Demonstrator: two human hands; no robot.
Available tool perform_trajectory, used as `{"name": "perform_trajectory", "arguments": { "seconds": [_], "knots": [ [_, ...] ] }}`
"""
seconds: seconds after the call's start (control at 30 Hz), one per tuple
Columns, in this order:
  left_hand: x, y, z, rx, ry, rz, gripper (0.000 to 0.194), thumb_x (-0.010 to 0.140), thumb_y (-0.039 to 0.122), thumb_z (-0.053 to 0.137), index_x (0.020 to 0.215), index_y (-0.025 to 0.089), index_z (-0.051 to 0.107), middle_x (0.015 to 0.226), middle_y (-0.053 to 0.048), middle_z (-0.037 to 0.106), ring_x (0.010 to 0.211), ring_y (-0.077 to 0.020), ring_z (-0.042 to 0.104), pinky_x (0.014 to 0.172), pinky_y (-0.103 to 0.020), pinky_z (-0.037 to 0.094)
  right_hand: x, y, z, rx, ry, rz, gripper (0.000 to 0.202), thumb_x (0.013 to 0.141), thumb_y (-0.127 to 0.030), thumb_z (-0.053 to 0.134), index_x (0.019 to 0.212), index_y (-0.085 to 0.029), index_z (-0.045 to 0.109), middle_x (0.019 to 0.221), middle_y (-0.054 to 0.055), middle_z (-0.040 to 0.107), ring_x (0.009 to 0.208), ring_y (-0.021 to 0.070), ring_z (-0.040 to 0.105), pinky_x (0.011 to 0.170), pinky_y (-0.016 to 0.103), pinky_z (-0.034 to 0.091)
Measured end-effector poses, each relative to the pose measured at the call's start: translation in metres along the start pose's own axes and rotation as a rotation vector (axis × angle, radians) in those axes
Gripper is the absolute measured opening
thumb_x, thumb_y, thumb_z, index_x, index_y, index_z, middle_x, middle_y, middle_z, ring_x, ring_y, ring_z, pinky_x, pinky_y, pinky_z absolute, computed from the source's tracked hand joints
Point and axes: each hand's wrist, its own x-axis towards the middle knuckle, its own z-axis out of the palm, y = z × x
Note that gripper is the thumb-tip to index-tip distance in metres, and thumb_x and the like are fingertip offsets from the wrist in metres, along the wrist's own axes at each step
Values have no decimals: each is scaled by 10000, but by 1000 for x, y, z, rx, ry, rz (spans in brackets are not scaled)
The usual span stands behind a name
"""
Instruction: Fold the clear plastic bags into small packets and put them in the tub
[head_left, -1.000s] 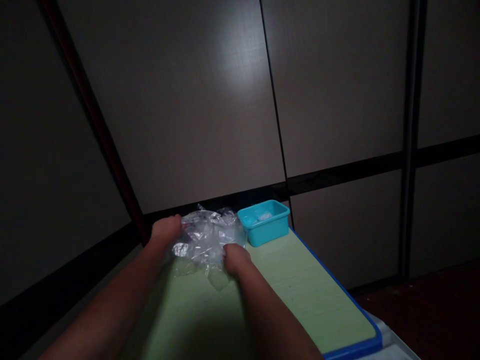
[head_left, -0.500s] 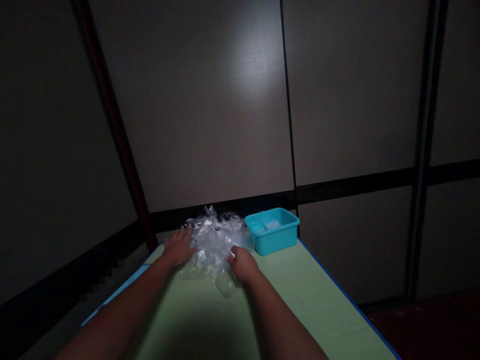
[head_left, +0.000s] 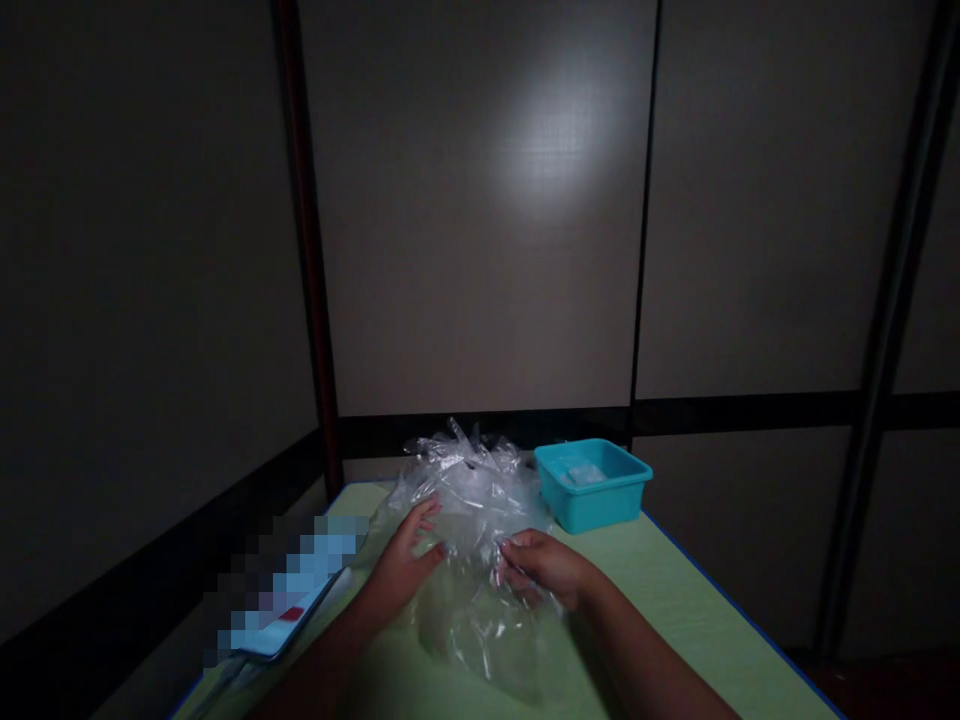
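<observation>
A heap of crumpled clear plastic bags lies at the far part of the green table. My right hand pinches a clear plastic bag at the near right side of the heap; this bag spreads down toward me over the tabletop. On the left side of the heap, my left hand has its fingers apart and its thumb toward the plastic, seemingly touching its edge. The turquoise basket stands just right of the heap, with some clear plastic inside.
A blue and white flat object with a red patch, partly pixelated, lies along the table's left edge. Behind the table rise grey panels with a dark horizontal band.
The view has turned left. Both hands have come nearer, and a clear bag in my right hand now stretches out from the heap toward me. More of the flat object shows on the left.
</observation>
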Motion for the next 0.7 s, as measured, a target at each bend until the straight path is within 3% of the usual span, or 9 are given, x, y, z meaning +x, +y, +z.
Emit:
{"name": "perform_trajectory", "arguments": {
  "seconds": [0.07, 0.17, 0.27, 0.37, 0.5, 0.6, 0.7],
  "knots": [
    [-7, 5, 2, -32, -33, 44, 709, 807, 586, 607, 1357, 180, 421, 1339, -154, 478, 1204, -315, 469, 1016, -456, 365, -2, 0, -1, 2, -50, 43, 646, 716, -752, 517, 680, -122, 652, 418, -69, 405, 319, 68, 327, 361, 220, 284],
    [-14, 17, 6, -53, -117, 96, 721, 693, 533, 743, 1305, 232, 510, 1314, -106, 506, 1251, -314, 408, 1063, -409, 302, -4, 0, -2, -20, -96, 98, 637, 723, -740, 525, 678, -120, 662, 426, -61, 424, 326, 71, 344, 360, 218, 288],
    [-14, 20, 12, -56, -232, 69, 397, 730, 436, 755, 1027, 189, 663, 1008, -65, 638, 1005, -258, 575, 908, -380, 438, -3, -1, -5, -88, -103, 129, 589, 690, -702, 608, 719, -117, 664, 462, -64, 452, 356, 65, 358, 371, 210, 291],
    [-12, 12, 14, -46, -304, -23, 241, 876, 365, 644, 806, 135, 631, 750, 2, 613, 712, -164, 612, 688, -323, 505, 0, -2, -11, -206, -44, 144, 451, 740, -575, 670, 770, -126, 632, 518, -70, 494, 394, 54, 393, 403, 193, 316],
    [-11, -4, 5, -15, -289, -144, 210, 952, 316, 558, 890, 122, 611, 803, -1, 621, 678, -137, 617, 629, -289, 522, 3, 1, -15, -407, 17, 195, 224, 914, -352, 576, 901, -130, 607, 715, -29, 596, 533, 79, 535, 505, 215, 459],
    [-12, -12, -7, 35, -283, -189, 199, 951, 307, 563, 902, 121, 615, 816, -5, 625, 686, -138, 621, 631, -290, 528, 1, 3, -14, -532, 6, 253, 204, 931, -318, 556, 992, -131, 608, 894, 20, 637, 696, 121, 614, 615, 275, 530],
    [-13, -16, -18, 104, -267, -201, 201, 952, 312, 560, 914, 122, 614, 828, -6, 624, 682, -138, 617, 626, -288, 525, 0, 3, -13, -623, -21, 304, 215, 927, -316, 562, 1032, -134, 609, 952, 37, 644, 738, 134, 627, 633, 287, 540]
  ]
}}
